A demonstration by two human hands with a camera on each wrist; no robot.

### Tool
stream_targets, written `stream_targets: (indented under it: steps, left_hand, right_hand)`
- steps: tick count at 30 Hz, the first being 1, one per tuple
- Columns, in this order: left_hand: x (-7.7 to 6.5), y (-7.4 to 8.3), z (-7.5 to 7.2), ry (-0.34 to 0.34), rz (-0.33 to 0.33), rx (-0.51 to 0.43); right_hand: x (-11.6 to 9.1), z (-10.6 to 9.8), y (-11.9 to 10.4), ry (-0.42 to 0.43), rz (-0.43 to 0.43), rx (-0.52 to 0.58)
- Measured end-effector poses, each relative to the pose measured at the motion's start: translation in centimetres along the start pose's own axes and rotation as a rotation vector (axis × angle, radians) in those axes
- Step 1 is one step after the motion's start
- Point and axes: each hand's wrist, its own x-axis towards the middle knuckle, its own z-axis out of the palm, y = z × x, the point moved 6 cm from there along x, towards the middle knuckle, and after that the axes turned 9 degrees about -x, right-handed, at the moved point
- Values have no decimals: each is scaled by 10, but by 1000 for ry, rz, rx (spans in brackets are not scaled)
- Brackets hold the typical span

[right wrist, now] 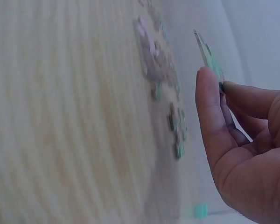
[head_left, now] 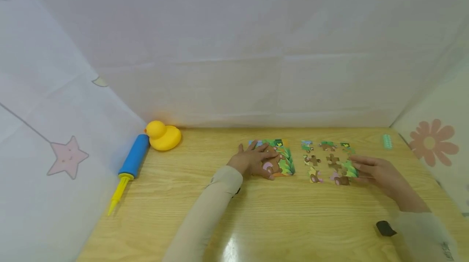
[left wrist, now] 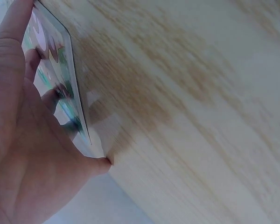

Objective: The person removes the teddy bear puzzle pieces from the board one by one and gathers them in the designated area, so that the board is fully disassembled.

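Observation:
My left hand [head_left: 253, 161] rests with spread fingers on a flat puzzle board [head_left: 287, 158] with a brown animal and green leaves on it. In the left wrist view the board [left wrist: 60, 60] shows its thin edge on the wood, with fingertips on its face. My right hand [head_left: 382, 176] pinches a green puzzle piece [right wrist: 210, 56] between thumb and fingers, raised off the table. Loose puzzle pieces [head_left: 334, 162] lie in rough rows between the board and my right hand. In the head view my left hand covers part of the board's picture.
A yellow toy duck [head_left: 166, 137] sits at the back left, beside a blue and yellow hand pump [head_left: 134, 156]. At the back right lies a small pale green item [head_left: 387, 141]. Cloth walls [head_left: 220, 91] border the wooden table [head_left: 286, 221].

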Motion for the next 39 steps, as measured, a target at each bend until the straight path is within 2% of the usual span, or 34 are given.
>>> stream_targets:
  steps: [8, 13, 20, 25, 32, 35, 39]
  left_hand:
    - [-1, 0, -1, -5, -3, -3]
    - [-2, 0, -1, -9, -4, 4]
    - [-3, 1, 1, -11, -2, -9]
    - [-2, 4, 2, -15, 0, 7]
    - [-3, 3, 2, -8, 4, 13]
    - [-2, 2, 1, -4, -6, 18]
    - [0, 1, 1, 2, -15, 59]
  right_hand:
    - [-16, -23, 30, 31, 100, 58]
    - [-23, -25, 38, 35, 146, 39]
    - [-28, -24, 34, 75, 136, -128]
    - [-31, -28, 32, 109, 162, -214]
    - [-31, -30, 33, 106, 151, -217]
    - [-30, -31, 31, 117, 132, -247]
    - [-27, -32, 21, 146, 61, -335]
